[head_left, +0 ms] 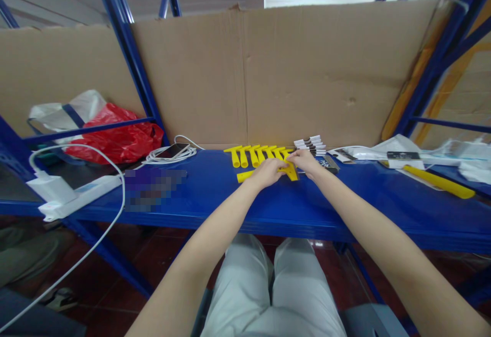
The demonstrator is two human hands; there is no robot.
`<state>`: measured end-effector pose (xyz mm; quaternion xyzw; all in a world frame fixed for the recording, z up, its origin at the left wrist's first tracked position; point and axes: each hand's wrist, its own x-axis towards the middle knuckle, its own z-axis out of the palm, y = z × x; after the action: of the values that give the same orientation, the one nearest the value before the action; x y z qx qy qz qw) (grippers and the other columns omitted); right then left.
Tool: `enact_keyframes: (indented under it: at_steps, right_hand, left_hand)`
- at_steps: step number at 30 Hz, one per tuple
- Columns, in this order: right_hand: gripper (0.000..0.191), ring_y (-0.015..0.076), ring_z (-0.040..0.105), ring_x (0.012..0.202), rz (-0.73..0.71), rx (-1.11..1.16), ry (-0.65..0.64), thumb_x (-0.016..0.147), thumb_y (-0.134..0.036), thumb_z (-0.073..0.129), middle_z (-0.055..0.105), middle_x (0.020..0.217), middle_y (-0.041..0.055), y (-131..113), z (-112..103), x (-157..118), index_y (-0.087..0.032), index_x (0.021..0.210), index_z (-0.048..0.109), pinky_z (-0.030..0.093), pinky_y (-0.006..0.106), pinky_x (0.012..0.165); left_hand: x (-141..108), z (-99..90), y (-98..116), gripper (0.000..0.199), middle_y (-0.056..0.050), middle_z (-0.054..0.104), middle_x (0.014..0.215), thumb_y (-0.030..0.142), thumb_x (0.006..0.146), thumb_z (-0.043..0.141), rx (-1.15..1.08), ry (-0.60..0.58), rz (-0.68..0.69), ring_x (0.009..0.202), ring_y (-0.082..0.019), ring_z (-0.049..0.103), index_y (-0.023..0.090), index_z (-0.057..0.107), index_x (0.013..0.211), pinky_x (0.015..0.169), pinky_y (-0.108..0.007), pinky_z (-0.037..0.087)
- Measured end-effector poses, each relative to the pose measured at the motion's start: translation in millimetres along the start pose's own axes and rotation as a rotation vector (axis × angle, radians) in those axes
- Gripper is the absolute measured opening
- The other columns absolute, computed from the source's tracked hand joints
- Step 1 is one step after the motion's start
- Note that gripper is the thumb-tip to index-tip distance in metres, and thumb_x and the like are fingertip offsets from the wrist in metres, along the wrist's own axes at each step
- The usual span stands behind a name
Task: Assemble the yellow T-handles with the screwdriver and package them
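A yellow scraper with a flared flat head lies crosswise over the blue shelf, its round handle pointing left. My left hand is closed around its handle near the head. With pinched fingers, my right hand is at the upper edge of the head; whether a small part sits between those fingers is hidden. Just behind my left hand, several more yellow scrapers lie side by side in a row, handles toward me. Beyond my right hand is a stack of small black-and-white packs.
A dark flat case lies beside my right wrist. Farther right are a yellow-handled tool and plastic wrappings. On the left are a phone with coiled cable, a red bag and a power strip. Cardboard walls the back.
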<state>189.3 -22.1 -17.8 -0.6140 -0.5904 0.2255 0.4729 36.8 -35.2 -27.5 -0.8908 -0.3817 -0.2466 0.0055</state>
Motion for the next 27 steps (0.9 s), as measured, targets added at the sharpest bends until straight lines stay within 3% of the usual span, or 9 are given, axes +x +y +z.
enact_keyframes:
  at_steps: [4,8,10,12,14,17,22,27]
  right_hand:
    - [0.01,0.0152,0.056,0.068,0.026,0.061,0.032,0.062,-0.013,0.057,0.056,0.058,-0.0017,-3,8,-3,-0.019,0.055,0.053,0.045,0.026,0.068]
    - [0.015,0.0135,0.056,0.071,0.074,0.2,0.157,0.062,-0.011,0.06,0.054,0.065,-0.0036,-7,10,-4,-0.02,0.064,0.049,0.046,0.025,0.07]
    - [0.016,0.0125,0.056,0.07,0.106,0.29,0.162,0.065,-0.011,0.062,0.055,0.067,-0.0041,-10,5,-3,-0.02,0.069,0.049,0.047,0.024,0.068]
    - [0.016,0.0114,0.057,0.064,0.146,0.37,0.057,0.069,-0.011,0.063,0.057,0.066,-0.0038,-11,-4,-2,-0.02,0.072,0.049,0.047,0.022,0.061]
    - [0.015,0.0104,0.057,0.056,0.18,0.405,-0.135,0.072,-0.01,0.064,0.06,0.064,-0.0021,-11,-13,-3,-0.019,0.074,0.052,0.047,0.021,0.055]
    - [0.011,0.011,0.058,0.048,0.208,0.339,-0.333,0.077,-0.011,0.067,0.065,0.061,0.001,-10,-21,-7,-0.016,0.078,0.058,0.047,0.021,0.048]
    - [0.008,0.0111,0.061,0.045,0.202,0.269,-0.461,0.084,-0.018,0.067,0.071,0.064,0.0052,-12,-19,-16,-0.014,0.078,0.063,0.046,0.018,0.041]
    - [0.015,0.0084,0.056,0.038,0.189,0.286,-0.415,0.087,-0.011,0.06,0.068,0.057,0.0034,-18,-15,-18,-0.013,0.072,0.06,0.042,0.015,0.037]
  left_hand:
    - [0,-1.3,1,0.028,-0.008,0.072,0.118,0.017,0.085,0.065,-0.003,0.011,-0.009,0.114,-0.023,0.064,0.019,0.072,0.112,0.1,-0.036,0.049]
    - [1,-0.7,0,0.028,-0.009,0.072,0.117,0.015,0.084,0.065,-0.034,0.033,-0.02,0.114,-0.023,0.064,0.018,0.072,0.111,0.101,-0.035,0.048]
    - [2,0.5,-2,0.027,-0.008,0.072,0.117,0.013,0.084,0.065,-0.06,0.064,-0.038,0.114,-0.022,0.064,0.017,0.073,0.11,0.102,-0.035,0.047]
    - [3,2.1,-5,0.026,-0.009,0.072,0.116,0.013,0.084,0.064,-0.075,0.094,-0.072,0.113,-0.022,0.065,0.016,0.073,0.109,0.101,-0.035,0.048]
    - [3,3.3,-9,0.026,-0.01,0.072,0.115,0.013,0.084,0.064,-0.088,0.118,-0.107,0.112,-0.023,0.065,0.015,0.073,0.108,0.1,-0.036,0.048]
    - [4,4.0,-12,0.025,-0.01,0.073,0.114,0.013,0.083,0.065,-0.117,0.147,-0.13,0.111,-0.024,0.065,0.016,0.074,0.106,0.1,-0.037,0.048]
    - [5,3.6,-14,0.024,-0.01,0.073,0.113,0.013,0.083,0.065,-0.145,0.135,-0.122,0.11,-0.024,0.066,0.016,0.074,0.105,0.099,-0.038,0.048]
    - [2,-0.2,-11,0.041,-0.011,0.066,0.127,0.016,0.087,0.059,-0.074,0.121,-0.115,0.118,-0.024,0.062,0.017,0.061,0.128,0.101,-0.036,0.046]
